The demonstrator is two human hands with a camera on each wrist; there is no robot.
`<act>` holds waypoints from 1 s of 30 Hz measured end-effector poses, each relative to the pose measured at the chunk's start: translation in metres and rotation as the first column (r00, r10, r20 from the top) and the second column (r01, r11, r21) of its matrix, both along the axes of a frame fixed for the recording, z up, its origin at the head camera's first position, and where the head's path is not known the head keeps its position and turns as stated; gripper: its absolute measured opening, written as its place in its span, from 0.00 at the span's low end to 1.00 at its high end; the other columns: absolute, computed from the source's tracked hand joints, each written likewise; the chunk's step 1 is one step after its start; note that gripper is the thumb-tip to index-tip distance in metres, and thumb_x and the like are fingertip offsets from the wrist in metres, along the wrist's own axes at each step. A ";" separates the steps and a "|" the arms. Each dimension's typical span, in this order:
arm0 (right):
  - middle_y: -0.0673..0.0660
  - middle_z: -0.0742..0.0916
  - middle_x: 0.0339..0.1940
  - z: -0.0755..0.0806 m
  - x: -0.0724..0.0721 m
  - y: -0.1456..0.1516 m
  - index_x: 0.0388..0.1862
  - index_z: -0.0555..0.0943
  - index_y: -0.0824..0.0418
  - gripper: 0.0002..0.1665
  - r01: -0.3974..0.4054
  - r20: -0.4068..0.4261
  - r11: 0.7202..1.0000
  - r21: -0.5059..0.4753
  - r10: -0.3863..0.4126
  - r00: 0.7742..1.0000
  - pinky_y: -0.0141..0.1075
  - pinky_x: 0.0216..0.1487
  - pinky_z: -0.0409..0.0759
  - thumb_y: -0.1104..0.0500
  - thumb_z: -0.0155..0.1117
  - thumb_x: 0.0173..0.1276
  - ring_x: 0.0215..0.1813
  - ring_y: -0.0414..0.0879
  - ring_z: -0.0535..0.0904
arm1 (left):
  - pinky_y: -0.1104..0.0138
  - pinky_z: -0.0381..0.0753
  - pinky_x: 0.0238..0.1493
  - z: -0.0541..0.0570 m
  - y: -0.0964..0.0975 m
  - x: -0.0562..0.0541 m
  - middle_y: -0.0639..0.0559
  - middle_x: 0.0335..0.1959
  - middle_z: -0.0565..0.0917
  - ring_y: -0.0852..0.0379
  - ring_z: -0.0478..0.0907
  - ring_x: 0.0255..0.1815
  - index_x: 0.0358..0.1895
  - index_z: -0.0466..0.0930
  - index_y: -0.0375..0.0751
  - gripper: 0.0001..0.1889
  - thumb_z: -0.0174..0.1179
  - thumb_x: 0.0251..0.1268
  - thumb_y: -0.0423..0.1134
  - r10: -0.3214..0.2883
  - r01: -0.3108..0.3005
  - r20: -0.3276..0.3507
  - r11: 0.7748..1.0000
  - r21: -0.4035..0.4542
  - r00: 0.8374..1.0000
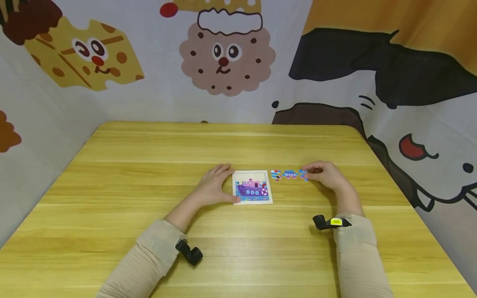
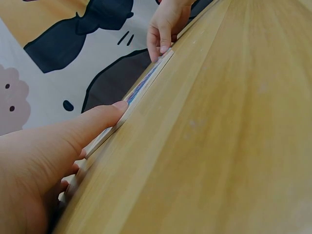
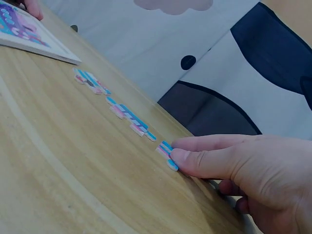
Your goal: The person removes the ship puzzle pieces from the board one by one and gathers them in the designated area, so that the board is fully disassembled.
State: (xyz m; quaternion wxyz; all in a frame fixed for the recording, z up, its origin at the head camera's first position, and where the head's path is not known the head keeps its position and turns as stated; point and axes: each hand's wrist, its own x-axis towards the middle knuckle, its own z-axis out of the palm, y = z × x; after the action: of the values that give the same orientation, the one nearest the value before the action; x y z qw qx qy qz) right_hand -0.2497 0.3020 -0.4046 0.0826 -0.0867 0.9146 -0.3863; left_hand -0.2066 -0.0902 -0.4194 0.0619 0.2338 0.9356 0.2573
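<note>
A square jigsaw puzzle board (image 1: 252, 202) with a pale frame and a purple ship picture lies flat on the table. My left hand (image 1: 213, 187) holds it by the left side, the thumb (image 2: 113, 111) on the near corner and the fingers by the far one. The picture's top strip is bare and pale. Right of the board lie two loose puzzle pieces, a striped one (image 1: 276, 174) and a blue-and-pink one (image 1: 290, 174). At the row's right end my right hand (image 1: 328, 176) pinches a third puzzle piece (image 3: 166, 150) between thumb and forefinger, partly covered by the fingertips.
All of this is on a wood-grained table (image 1: 238, 248), whose far edge meets a cloth backdrop (image 1: 149, 103) printed with cartoon figures. A black wrist device (image 1: 190, 253) sits on the left forearm, and another wrist device (image 1: 323, 222) on the right.
</note>
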 end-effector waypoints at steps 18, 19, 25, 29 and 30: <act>0.61 0.79 0.43 0.015 0.003 -0.010 0.57 0.81 0.62 0.21 -0.004 -0.080 0.999 -0.041 0.001 0.997 0.37 0.34 0.70 0.57 0.65 0.67 0.39 0.52 0.68 | 0.48 0.38 0.71 0.002 0.000 0.001 0.47 0.76 0.50 0.45 0.41 0.76 0.74 0.58 0.42 0.55 0.67 0.43 0.69 -0.004 0.003 -0.002 1.000 -0.005 1.000; 0.61 0.79 0.42 0.018 0.003 -0.013 0.56 0.81 0.62 0.20 -0.005 -0.096 0.999 -0.044 0.001 0.995 0.37 0.32 0.69 0.58 0.66 0.66 0.38 0.52 0.68 | 0.48 0.38 0.71 0.002 0.000 0.000 0.47 0.76 0.50 0.45 0.41 0.76 0.73 0.58 0.42 0.55 0.67 0.43 0.69 -0.003 0.003 -0.003 1.000 -0.004 1.000; 0.59 0.80 0.41 0.038 0.006 -0.035 0.56 0.81 0.63 0.20 -0.028 -0.172 0.999 -0.018 0.024 0.985 0.35 0.27 0.67 0.60 0.66 0.66 0.37 0.51 0.68 | 0.48 0.37 0.71 0.002 0.000 0.000 0.48 0.77 0.50 0.45 0.40 0.76 0.74 0.58 0.43 0.55 0.67 0.43 0.68 0.001 -0.001 0.000 1.000 0.002 1.000; 0.57 0.80 0.40 0.047 0.010 -0.052 0.57 0.81 0.62 0.21 -0.068 -0.196 0.998 -0.020 0.062 0.979 0.35 0.26 0.68 0.60 0.67 0.65 0.36 0.51 0.69 | 0.49 0.37 0.71 0.002 0.000 0.001 0.49 0.77 0.49 0.45 0.40 0.76 0.74 0.58 0.43 0.55 0.67 0.43 0.69 0.005 -0.005 0.009 1.000 -0.008 1.000; 0.57 0.80 0.39 0.049 0.011 -0.057 0.57 0.81 0.61 0.21 -0.082 -0.203 0.996 -0.025 0.076 0.976 0.35 0.26 0.68 0.60 0.67 0.65 0.35 0.51 0.69 | 0.49 0.37 0.71 0.002 0.000 0.001 0.48 0.77 0.49 0.45 0.40 0.76 0.74 0.58 0.43 0.55 0.67 0.43 0.68 0.005 -0.005 0.008 1.000 -0.008 1.000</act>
State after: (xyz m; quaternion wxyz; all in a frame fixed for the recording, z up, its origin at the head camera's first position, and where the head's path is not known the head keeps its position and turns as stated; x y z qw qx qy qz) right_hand -0.2389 0.2448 -0.3560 0.0030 -0.1632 0.9075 -0.3871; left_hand -0.2055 -0.0904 -0.4173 0.0658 0.2304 0.9368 0.2548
